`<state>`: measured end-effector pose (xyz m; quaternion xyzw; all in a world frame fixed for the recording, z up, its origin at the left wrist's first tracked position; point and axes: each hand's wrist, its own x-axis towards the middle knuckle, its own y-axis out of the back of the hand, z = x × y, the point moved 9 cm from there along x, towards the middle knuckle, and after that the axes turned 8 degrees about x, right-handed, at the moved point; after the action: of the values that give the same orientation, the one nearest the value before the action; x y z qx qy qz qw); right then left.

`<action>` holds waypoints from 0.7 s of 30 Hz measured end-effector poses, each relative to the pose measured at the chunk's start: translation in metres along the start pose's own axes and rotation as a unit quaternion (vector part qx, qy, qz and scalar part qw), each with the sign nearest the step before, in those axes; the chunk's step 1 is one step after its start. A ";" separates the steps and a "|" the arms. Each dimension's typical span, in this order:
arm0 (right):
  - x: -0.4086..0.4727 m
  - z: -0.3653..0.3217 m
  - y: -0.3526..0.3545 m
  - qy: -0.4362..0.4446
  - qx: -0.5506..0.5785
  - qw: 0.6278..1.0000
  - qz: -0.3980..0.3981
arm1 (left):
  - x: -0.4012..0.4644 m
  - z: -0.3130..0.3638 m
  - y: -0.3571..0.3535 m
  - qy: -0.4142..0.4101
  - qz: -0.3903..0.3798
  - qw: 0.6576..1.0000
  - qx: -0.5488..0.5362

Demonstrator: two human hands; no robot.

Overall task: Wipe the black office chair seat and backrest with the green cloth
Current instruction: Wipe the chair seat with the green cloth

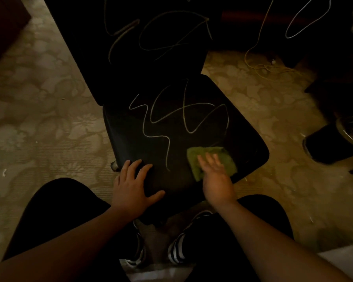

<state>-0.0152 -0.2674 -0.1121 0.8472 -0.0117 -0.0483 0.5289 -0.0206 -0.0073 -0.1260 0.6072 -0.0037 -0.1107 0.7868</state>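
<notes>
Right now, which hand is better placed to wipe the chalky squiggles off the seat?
The right hand: it already presses the green cloth flat on the seat, beside the white marks. The left hand only braces the front edge.

dim, warm cast | deep shadows | wide-angle bowing | slight blur

You have 1 black office chair [192,143] before you, with 1 green cloth [212,159] on the seat's front right part. 2 hands rest on that seat: 1 left hand [132,188], 1 right hand [216,180]. Below the seat's front edge, 2 striped shoes [176,251] show. Right of the chair stands 1 dark bin [332,145].
</notes>
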 end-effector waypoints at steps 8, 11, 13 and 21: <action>0.045 0.118 0.052 -0.240 0.084 0.965 0.065 | -0.001 0.009 -0.009 -0.014 0.023 1.000 0.007; 0.062 0.130 0.058 -0.271 0.094 0.956 0.059 | -0.001 0.014 -0.018 -0.017 0.017 1.000 0.003; 0.061 0.115 0.050 -0.250 0.084 0.964 0.045 | -0.002 0.017 -0.022 -0.013 0.017 1.000 -0.001; -0.027 -0.065 -0.029 0.137 -0.034 0.979 -0.144 | -0.013 0.033 -0.032 -0.001 0.030 0.999 0.015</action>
<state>-0.0363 -0.1946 -0.1075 0.8202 0.1851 -0.0078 0.5413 -0.0429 -0.0446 -0.1465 0.6186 -0.0248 -0.0879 0.7804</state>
